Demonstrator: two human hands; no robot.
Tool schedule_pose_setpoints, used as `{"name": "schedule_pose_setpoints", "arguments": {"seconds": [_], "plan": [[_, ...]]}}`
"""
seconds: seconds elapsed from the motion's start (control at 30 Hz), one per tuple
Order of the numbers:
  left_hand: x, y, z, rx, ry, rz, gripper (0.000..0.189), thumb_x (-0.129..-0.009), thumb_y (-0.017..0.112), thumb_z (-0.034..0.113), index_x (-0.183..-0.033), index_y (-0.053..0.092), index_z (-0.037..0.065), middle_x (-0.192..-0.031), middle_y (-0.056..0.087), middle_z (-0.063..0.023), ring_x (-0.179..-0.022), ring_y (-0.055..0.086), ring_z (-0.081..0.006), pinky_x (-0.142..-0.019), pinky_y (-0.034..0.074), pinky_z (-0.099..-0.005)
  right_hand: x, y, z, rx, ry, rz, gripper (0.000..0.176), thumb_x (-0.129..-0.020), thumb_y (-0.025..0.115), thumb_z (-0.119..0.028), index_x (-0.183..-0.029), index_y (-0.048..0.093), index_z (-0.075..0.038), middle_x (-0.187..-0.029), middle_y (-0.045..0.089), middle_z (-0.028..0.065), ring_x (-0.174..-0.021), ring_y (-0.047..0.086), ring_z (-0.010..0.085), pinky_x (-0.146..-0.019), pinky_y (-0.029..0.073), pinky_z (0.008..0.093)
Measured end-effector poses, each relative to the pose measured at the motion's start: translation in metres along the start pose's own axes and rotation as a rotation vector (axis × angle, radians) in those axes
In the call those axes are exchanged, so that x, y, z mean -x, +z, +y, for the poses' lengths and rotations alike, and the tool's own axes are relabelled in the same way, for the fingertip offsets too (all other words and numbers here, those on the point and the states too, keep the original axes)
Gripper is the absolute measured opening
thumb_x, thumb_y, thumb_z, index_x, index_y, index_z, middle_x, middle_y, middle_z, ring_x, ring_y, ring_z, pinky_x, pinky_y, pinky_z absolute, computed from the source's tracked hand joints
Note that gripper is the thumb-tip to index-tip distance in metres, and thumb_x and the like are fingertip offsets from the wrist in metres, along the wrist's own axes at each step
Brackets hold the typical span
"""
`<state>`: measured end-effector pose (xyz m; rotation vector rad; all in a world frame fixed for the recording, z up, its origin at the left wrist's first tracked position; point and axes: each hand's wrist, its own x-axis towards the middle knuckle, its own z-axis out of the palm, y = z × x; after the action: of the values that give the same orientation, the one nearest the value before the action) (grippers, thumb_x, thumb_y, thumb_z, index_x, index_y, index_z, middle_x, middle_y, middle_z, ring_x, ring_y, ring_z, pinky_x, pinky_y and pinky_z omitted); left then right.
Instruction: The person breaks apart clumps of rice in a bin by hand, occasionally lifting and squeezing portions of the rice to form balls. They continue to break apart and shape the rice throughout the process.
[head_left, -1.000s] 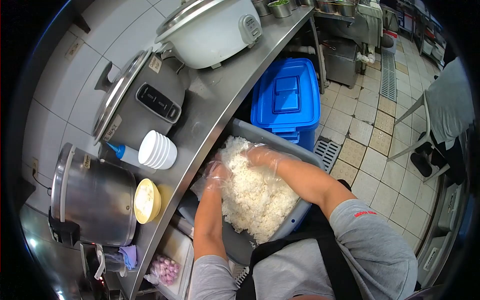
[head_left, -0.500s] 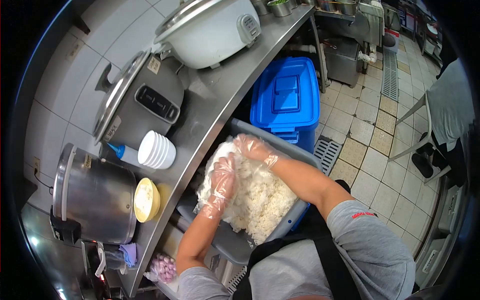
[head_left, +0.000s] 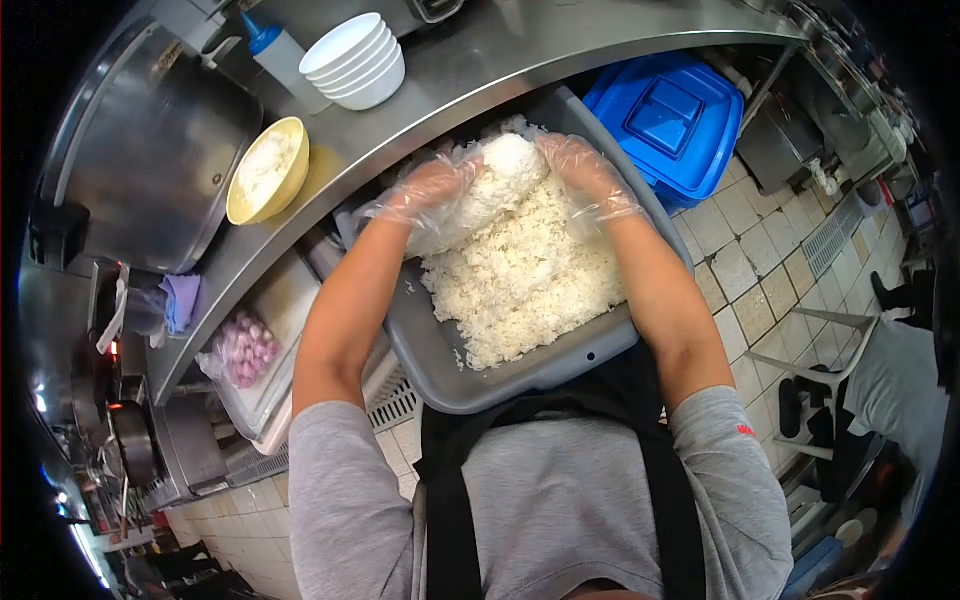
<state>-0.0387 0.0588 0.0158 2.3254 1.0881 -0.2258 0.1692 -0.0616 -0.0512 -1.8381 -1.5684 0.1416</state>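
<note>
A grey plastic tub (head_left: 445, 385) holds a large mound of white cooked rice (head_left: 540, 270). At the tub's far side, a rounded clump of rice (head_left: 512, 160) sits between my two hands. My left hand (head_left: 437, 187), in a loose clear plastic glove, curls against the clump's left side. Gloved the same way, my right hand (head_left: 580, 168) grips its right side. The fingertips of both hands are partly hidden by rice and crinkled plastic.
On the steel counter (head_left: 480, 85) stand stacked white bowls (head_left: 360, 65), a blue-capped squeeze bottle (head_left: 285, 62), a yellow bowl (head_left: 292, 185) and a large metal cooker (head_left: 150, 150). A blue lidded bin (head_left: 670, 120) adjoins the tub. A person (head_left: 890, 375) sits at right.
The view has turned and shifted, bringing the tub nearer the middle. My hands have moved apart to opposite sides of a rice clump at the tub's far side.
</note>
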Motion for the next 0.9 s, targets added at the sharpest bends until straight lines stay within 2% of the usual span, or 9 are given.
{"name": "schedule_pose_setpoints", "arguments": {"seconds": [0.07,0.17,0.23,0.33,0.4,0.47,0.6,0.7,0.9], "plan": [[0.01,-0.005,0.006,0.119,0.007,-0.047,0.078,-0.075,0.055,0.07,-0.112,0.063,0.001,-0.126,0.051,-0.025,-0.123,0.044,-0.0332,-0.099,0.035,-0.037,-0.004,0.006,0.01,0.093,-0.005,-0.021,0.047,-0.097,0.034,-0.042,-0.111,0.061,-0.006,-0.108,0.062,0.0179,-0.1,0.058,0.0333,-0.089,0.043,0.0413],[-0.004,0.006,-0.004,-0.022,0.006,-0.093,0.071,-0.074,0.061,0.064,-0.109,0.063,0.003,-0.118,0.057,-0.0235,-0.117,0.049,-0.0334,-0.095,0.038,-0.0384,-0.006,0.008,0.008,0.002,0.16,-0.008,0.048,-0.096,0.035,-0.044,-0.111,0.062,-0.007,-0.105,0.064,0.0159,-0.098,0.058,0.0323,-0.087,0.044,0.0389],[0.02,0.005,0.012,-0.079,0.192,0.11,0.07,-0.069,0.069,0.06,-0.106,0.062,0.001,-0.106,0.061,-0.0213,-0.104,0.055,-0.0331,-0.088,0.042,-0.0391,-0.002,0.018,0.012,-0.122,-0.022,0.163,0.049,-0.095,0.036,-0.045,-0.112,0.061,-0.007,-0.098,0.065,0.0158,-0.09,0.06,0.0328,-0.083,0.046,0.04],[0.031,0.004,0.021,-0.121,0.359,0.185,0.075,-0.063,0.075,0.056,-0.103,0.058,-0.005,-0.102,0.06,-0.0215,-0.1,0.057,-0.0339,-0.087,0.043,-0.0411,-0.002,0.0,0.0,-0.27,0.155,-0.052,0.061,-0.09,0.038,-0.057,-0.105,0.064,-0.004,-0.094,0.066,0.0168,-0.089,0.061,0.0328,-0.082,0.046,0.0391],[0.031,0.006,0.023,0.005,0.323,0.027,0.079,-0.06,0.079,0.05,-0.112,0.053,-0.003,-0.106,0.058,-0.021,-0.102,0.055,-0.0314,-0.089,0.042,-0.0391,-0.002,-0.032,-0.028,-0.221,0.318,-0.251,0.078,-0.081,0.04,-0.072,-0.09,0.069,0.0,-0.095,0.066,0.0205,-0.094,0.061,0.033,-0.083,0.044,0.037],[0.027,0.018,0.017,0.11,0.332,-0.02,0.099,-0.057,0.084,0.042,-0.131,0.037,-0.002,-0.113,0.056,-0.0222,-0.108,0.054,-0.0301,-0.092,0.041,-0.0382,-0.006,-0.023,-0.017,-0.179,0.303,-0.344,0.079,-0.082,0.039,-0.071,-0.089,0.069,0.001,-0.092,0.066,0.0221,-0.092,0.061,0.0342,-0.083,0.044,0.0372],[0.027,0.044,0.019,-0.044,0.334,-0.066,0.116,-0.057,0.083,0.04,-0.142,0.016,-0.002,-0.118,0.055,-0.0254,-0.112,0.053,-0.0348,-0.092,0.042,-0.0391,-0.008,-0.02,-0.019,0.0,0.212,-0.552,0.08,-0.082,0.038,-0.071,-0.086,0.068,0.003,-0.086,0.064,0.0258,-0.086,0.061,0.0374,-0.082,0.045,0.0389],[0.041,0.039,0.036,-0.163,0.236,-0.054,0.11,-0.059,0.079,0.042,-0.14,0.02,-0.002,-0.108,0.06,-0.0258,-0.103,0.058,-0.0371,-0.089,0.043,-0.0404,-0.006,-0.029,-0.036,0.033,0.185,-0.613,0.079,-0.083,0.039,-0.069,-0.082,0.067,0.005,-0.084,0.063,0.0268,-0.084,0.061,0.0408,-0.08,0.046,0.0424],[0.047,0.039,0.035,-0.182,0.241,0.015,0.088,-0.064,0.07,0.051,-0.126,0.036,-0.001,-0.096,0.063,-0.0235,-0.093,0.061,-0.0377,-0.079,0.047,-0.0414,0.005,-0.021,-0.036,0.15,-0.032,-0.345,0.065,-0.089,0.041,-0.053,-0.07,0.063,0.005,-0.075,0.059,0.0286,-0.075,0.057,0.0447,-0.071,0.044,0.0489]]}}
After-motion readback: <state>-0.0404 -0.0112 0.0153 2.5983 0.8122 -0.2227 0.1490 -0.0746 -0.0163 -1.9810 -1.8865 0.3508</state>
